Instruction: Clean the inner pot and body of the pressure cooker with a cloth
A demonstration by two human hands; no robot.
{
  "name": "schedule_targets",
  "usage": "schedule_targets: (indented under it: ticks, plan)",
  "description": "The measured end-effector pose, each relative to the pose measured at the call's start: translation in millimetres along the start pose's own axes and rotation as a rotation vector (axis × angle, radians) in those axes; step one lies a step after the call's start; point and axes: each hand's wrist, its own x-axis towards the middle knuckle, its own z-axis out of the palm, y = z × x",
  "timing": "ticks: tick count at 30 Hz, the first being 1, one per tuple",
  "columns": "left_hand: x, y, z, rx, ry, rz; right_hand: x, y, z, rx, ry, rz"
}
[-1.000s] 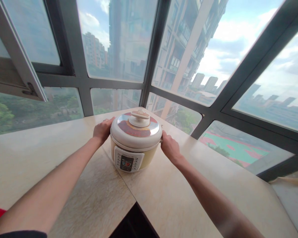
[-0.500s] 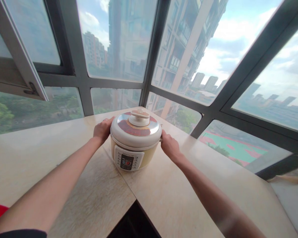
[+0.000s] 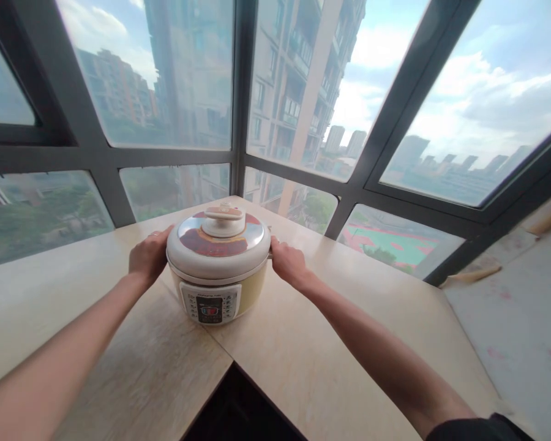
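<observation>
A cream electric pressure cooker [image 3: 252, 294] stands upright at the corner of the stone-look counter, its lid on and its control panel facing me. On top of the lid is a cream handle set in a shiny ring with dark red patches. My left hand [image 3: 149, 257] is closed around the cooker's left side, where its fingertips are partly hidden. At the other side, my right hand [image 3: 288, 262] grips the right side handle, of which only a small part shows.
Windows with dark grey frames [image 3: 241, 92] meet behind the cooker. The beige counter [image 3: 133, 361] stretches along both sides. At its front corner is a dark opening [image 3: 243, 410]. A pale wall [image 3: 518, 318] with peeling trim borders the right.
The view has turned right, so the cooker and both hands appear further left and slightly nearer. The red object at lower left has gone out of view. Both hands keep their hold.
</observation>
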Motion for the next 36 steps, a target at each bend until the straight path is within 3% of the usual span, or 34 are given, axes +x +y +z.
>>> schedule_targets:
  ticks: [16,36]
  plan:
    - [-30,25,-21.9,-0.016,-0.108,0.058,-51,33,-18,-0.082,-0.066,-0.03]
    - [-45,68,-27.9,-0.079,-0.134,0.125,-107,78,-28,-0.147,-0.072,0.005]
